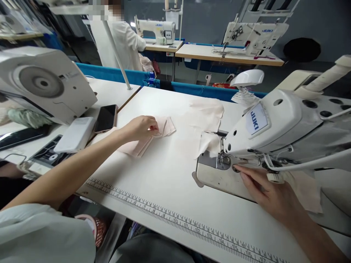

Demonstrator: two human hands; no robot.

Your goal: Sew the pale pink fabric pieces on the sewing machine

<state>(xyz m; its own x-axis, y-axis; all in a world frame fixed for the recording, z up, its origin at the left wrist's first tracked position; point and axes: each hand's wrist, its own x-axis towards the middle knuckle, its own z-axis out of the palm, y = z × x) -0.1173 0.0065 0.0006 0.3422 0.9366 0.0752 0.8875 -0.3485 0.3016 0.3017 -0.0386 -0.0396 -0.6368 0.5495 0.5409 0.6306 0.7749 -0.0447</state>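
Observation:
My left hand point(141, 128) reaches out over the white table point(164, 190) and pinches the top of a small stack of pale pink fabric pieces point(153, 137). My right hand point(267, 191) lies flat on the bed of the white Juki sewing machine point(274, 124), fingertips touching the plate just right of the presser foot point(223, 159). A larger pale pink fabric piece point(204, 120) lies behind the needle, with a corner tucked near the foot.
A printed ruler point(178, 219) runs along the table's near edge. A phone point(105, 118) and a white box point(75, 134) lie to the left beside another machine point(44, 82). A person in white point(120, 40) stands at the far tables with more machines.

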